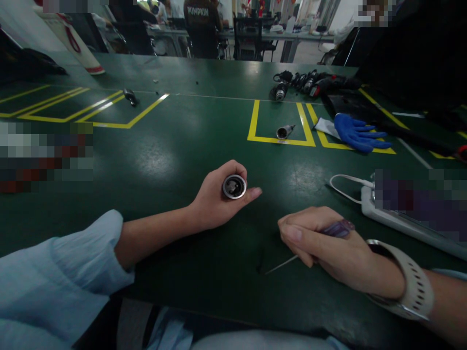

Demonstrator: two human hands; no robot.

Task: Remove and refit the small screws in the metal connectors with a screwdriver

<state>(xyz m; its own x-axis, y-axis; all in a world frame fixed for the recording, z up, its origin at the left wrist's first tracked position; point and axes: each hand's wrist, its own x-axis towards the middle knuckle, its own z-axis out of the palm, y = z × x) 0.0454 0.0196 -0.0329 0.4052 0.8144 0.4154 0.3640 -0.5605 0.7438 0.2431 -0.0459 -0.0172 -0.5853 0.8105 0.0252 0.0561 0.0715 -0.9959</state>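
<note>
My left hand [219,199] is wrapped around a round metal connector [234,187]; its ringed open end faces up toward me and shows dark parts inside. The thumb of that hand points out to the right. In my right hand [321,243] is a screwdriver [339,228] with a purplish see-through handle. Its thin shaft slants down to the left, and the tip is low over the green table [197,272], apart from the connector. A tiny dark piece, too dim to name, is near the tip.
Another metal connector piece [283,132] lies inside a yellow tape outline. Beyond it are black cables with connectors [280,91], and a blue glove [359,132] is to the right. A white-cased device [386,214] with a cable sits beside my right hand. A small dark part [130,97] rests far left.
</note>
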